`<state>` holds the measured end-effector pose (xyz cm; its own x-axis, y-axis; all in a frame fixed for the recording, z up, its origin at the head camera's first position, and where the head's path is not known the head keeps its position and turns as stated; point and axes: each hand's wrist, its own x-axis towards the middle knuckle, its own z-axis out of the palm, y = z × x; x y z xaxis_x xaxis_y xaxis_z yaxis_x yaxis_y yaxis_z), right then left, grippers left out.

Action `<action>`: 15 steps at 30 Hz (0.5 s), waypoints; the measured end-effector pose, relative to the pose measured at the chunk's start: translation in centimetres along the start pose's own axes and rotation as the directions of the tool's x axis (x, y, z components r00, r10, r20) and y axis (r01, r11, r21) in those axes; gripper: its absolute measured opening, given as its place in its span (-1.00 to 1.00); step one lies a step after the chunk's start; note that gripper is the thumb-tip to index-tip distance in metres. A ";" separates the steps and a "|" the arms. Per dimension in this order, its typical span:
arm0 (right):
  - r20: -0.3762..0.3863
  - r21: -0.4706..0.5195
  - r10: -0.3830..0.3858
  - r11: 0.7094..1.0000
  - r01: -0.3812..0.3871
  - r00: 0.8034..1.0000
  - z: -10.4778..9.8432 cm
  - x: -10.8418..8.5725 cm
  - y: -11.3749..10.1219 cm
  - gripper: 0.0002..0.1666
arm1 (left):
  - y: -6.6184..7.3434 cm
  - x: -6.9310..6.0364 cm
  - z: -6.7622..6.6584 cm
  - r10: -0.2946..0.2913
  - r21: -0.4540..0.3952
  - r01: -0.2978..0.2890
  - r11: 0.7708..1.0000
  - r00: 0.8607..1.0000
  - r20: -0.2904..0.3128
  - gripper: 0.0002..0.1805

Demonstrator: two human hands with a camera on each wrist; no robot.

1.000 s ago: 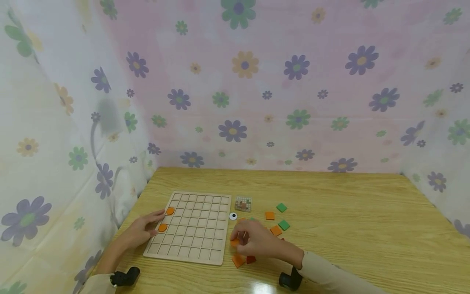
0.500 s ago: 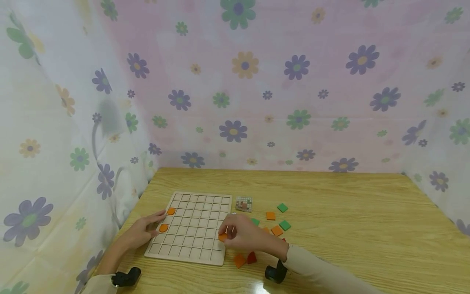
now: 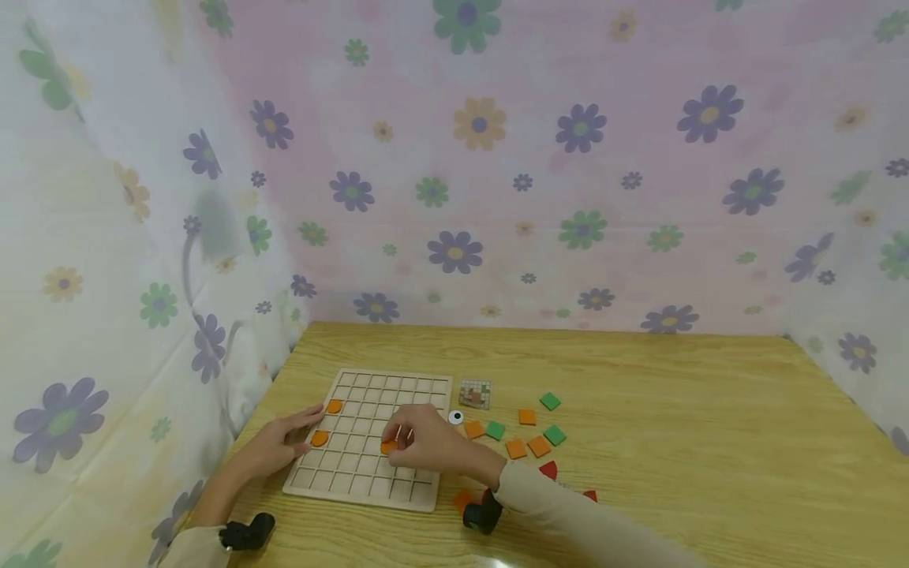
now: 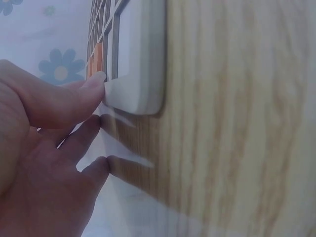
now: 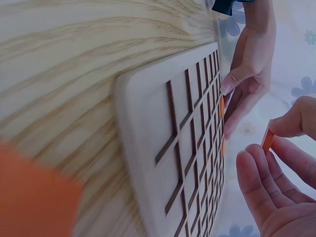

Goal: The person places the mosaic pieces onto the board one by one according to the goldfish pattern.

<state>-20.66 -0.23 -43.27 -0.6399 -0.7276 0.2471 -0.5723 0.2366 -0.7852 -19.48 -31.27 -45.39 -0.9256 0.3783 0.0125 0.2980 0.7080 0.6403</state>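
An orange piece (image 3: 388, 447) is hanging over the middle of the grid board (image 3: 355, 467), clear of its surface. The right hand (image 3: 435, 442) is pinching it between thumb and fingertips. The left hand (image 3: 266, 450) is steadying itself at the board's left edge, fingers spread, thumb touching the rim. Two rounded orange pieces (image 3: 334, 406) are lying along that side; rightward, an eye disc (image 3: 456, 417), a patterned card (image 3: 475, 394) and green tiles (image 3: 550, 401) are resting on the table (image 3: 675, 426).

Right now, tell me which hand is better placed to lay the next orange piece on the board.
Right, I'd judge: the right hand pinches an orange piece over the board, while the left hand touches the board's edge and holds no piece.
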 end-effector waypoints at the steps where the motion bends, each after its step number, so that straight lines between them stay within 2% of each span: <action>1: 0.001 0.000 -0.004 1.000 0.004 1.000 0.3 0.3 0.0 -0.84 | 0.0 0.1 0.0 0.002 0.002 -0.002 1.000 1.000 0.001 -0.40; 7: 0.009 -0.028 -0.032 0.999 0.032 0.999 1.8 2.1 -0.2 -0.84 | 0.0 0.2 -0.1 0.020 0.007 -0.020 1.000 1.000 -0.005 -0.42; 15: 0.013 -0.061 -0.030 0.998 0.030 0.999 3.6 4.2 -0.1 -0.88 | 0.1 0.1 -0.1 -0.004 -0.012 0.004 1.000 1.000 -0.012 -0.42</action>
<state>-21.48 -5.67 -44.22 -0.6161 -0.7425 0.2630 -0.6215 0.2531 -0.7414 -19.57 -31.24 -45.25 -0.9296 0.3681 0.0190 0.2914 0.7022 0.6496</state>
